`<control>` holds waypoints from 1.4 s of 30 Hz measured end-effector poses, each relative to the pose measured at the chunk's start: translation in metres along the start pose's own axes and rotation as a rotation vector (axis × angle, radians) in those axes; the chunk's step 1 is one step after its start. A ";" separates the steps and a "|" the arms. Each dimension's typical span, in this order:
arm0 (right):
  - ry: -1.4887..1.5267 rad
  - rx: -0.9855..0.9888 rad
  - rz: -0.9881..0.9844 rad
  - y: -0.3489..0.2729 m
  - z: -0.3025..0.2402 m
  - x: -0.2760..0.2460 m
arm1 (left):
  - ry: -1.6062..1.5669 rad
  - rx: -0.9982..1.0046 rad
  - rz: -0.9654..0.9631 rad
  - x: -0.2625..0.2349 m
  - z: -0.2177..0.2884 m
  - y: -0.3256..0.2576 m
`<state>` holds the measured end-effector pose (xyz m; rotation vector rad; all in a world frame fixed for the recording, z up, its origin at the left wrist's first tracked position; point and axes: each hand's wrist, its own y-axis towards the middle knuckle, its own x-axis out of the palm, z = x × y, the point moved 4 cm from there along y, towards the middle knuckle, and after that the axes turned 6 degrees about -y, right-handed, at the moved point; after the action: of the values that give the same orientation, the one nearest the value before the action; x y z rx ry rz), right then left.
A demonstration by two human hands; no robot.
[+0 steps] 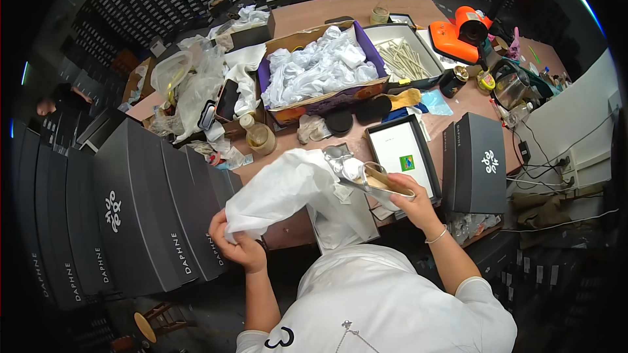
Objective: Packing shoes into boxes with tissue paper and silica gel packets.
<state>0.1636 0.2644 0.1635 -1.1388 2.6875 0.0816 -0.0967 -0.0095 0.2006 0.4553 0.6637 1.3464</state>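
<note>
My left hand [239, 243] is closed on the edge of a sheet of white tissue paper [281, 188], which stretches up and right toward the shoe. In my right hand [415, 201] is a silver shoe [374, 182] with a tan insole, gripped at its heel end. White stuffing [352, 168] shows near its toe, beside the tissue's far edge. Under the shoe and tissue, close to my body, an open shoebox [361, 216] holds more white paper, partly covered by my shirt. Just beyond my right hand lies a shallow dark-edged tray [428, 163] with a white inside and a small green label.
Dark grey shoeboxes [134, 202] are stacked on the left; another shoebox [481, 163] stands at right. A purple-edged carton [314, 101] full of white wads sits beyond my hands. A bottle [260, 137], a box of sticks [409, 55] and an orange device [454, 42] crowd the table.
</note>
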 end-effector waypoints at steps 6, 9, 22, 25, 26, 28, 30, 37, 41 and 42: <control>-0.151 -0.181 0.166 -0.011 -0.017 0.058 | 0.393 -0.132 -0.664 0.049 -0.073 -0.043; -0.210 -0.230 -0.062 -0.028 -0.026 0.086 | -0.960 -1.234 -0.328 0.090 -0.043 -0.094; -0.832 -0.641 -0.420 0.035 -0.016 0.167 | -0.759 -1.222 -0.945 0.065 -0.027 -0.113; -0.785 -0.611 -0.387 0.031 -0.015 0.177 | -0.709 -1.283 -0.887 0.055 -0.029 -0.118; -0.719 -0.619 -0.384 0.028 -0.013 0.174 | -0.708 -1.314 -0.847 0.056 -0.024 -0.119; -0.519 -0.562 -0.382 0.026 -0.013 0.159 | -0.746 -1.340 -0.779 0.058 -0.022 -0.115; -0.132 -0.129 -0.434 0.024 -0.016 0.130 | -0.784 -1.437 -0.721 0.059 -0.028 -0.118; -0.664 -0.512 -0.204 0.042 -0.024 0.118 | -0.835 -1.530 -0.723 0.057 -0.022 -0.121; -1.099 -0.713 -0.433 0.035 -0.011 0.171 | -0.721 -1.303 -0.894 0.067 -0.009 -0.131; -1.133 -0.703 -0.450 0.039 -0.007 0.176 | -0.694 -1.287 -0.871 0.071 -0.009 -0.130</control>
<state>0.0156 0.1669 0.1299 -1.2563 1.3676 1.2308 -0.0010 0.0356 0.0972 -0.4051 -0.5899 0.4832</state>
